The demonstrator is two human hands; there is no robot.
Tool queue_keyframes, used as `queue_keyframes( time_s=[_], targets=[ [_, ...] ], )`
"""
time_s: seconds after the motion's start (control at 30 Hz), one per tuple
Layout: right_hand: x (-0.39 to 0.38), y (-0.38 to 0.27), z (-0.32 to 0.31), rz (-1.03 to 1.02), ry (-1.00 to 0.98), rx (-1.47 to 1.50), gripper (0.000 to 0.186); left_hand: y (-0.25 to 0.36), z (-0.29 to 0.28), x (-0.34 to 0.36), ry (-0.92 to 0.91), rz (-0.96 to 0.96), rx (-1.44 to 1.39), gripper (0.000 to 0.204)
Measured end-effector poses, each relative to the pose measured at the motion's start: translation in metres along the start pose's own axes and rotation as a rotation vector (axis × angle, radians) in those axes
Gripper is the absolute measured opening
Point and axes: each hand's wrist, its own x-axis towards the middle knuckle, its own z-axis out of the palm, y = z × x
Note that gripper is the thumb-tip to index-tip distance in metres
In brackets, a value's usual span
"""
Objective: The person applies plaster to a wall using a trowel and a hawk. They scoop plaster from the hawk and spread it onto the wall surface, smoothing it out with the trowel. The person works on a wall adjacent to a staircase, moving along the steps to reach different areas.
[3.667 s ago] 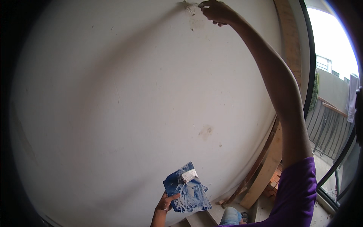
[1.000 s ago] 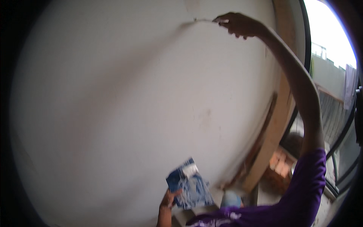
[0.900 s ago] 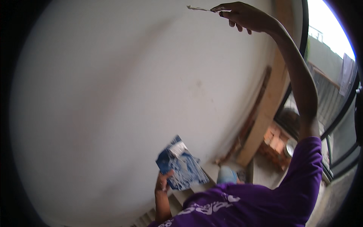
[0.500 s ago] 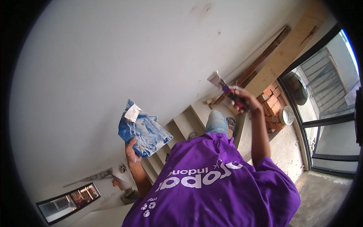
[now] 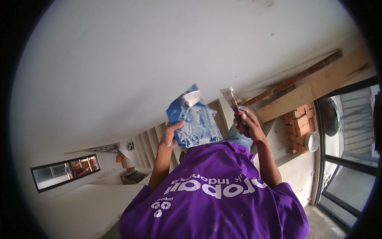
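My left hand grips the edge of a blue plastering board smeared with white filler, its thumb lying over the top face. A thicker lump of white filler sits near the board's far corner. In my right hand is a putty knife with a red and black handle, its blade pointing up and away from me. A little white filler shows on the blade's tip. Knife and board are apart, with a short gap between them. Both are held in front of a pale wall.
Stairs run behind and left of the board. Right of me, long wooden planks lean along the wall above stacked orange bricks and a white bucket. A dark-framed glass door stands at far right, a window at far left.
My right hand has come lower and closer to the board with the putty knife. The board appears further right and higher in view. My view has turned, shifting the planks and bricks rightward.
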Motion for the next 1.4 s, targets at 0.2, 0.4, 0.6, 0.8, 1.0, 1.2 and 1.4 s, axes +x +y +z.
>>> queue_keyframes(
  time_s=[0.2, 0.4, 0.6, 0.8, 1.0, 1.2, 1.4],
  targets=[
    [0.044, -0.023, 0.043, -0.6, -0.07, -0.774, 0.044, -0.003, -0.005, 0.002, -0.167, -0.232, -0.143, 0.042],
    [0.056, -0.028, -0.006, -0.627, -0.34, -0.955, 0.047, 0.001, 0.013, 0.015, -0.269, -0.229, -0.151, 0.052],
    [0.077, -0.052, -0.049, -0.517, -0.47, -1.184, 0.044, 0.004, -0.012, 0.011, -0.458, -0.123, -0.264, 0.056],
    [0.039, -0.032, -0.137, -0.408, 0.065, -0.814, 0.039, -0.005, 0.031, 0.039, -0.439, 0.094, 0.392, 0.056],
    [0.055, -0.046, -0.092, -0.139, 0.033, 0.056, 0.039, -0.052, 0.043, 0.066, -0.503, -0.256, -0.313, 0.049],
    [0.075, -0.015, -0.063, 0.261, 0.245, 0.208, 0.033, -0.063, 0.021, 0.086, -0.389, -0.36, -0.161, 0.045],
    [0.133, 0.176, -0.146, 0.434, 0.182, -0.045, 0.032, -0.017, -0.112, 0.077, -0.529, 0.039, -0.263, 0.062]
  ],
)
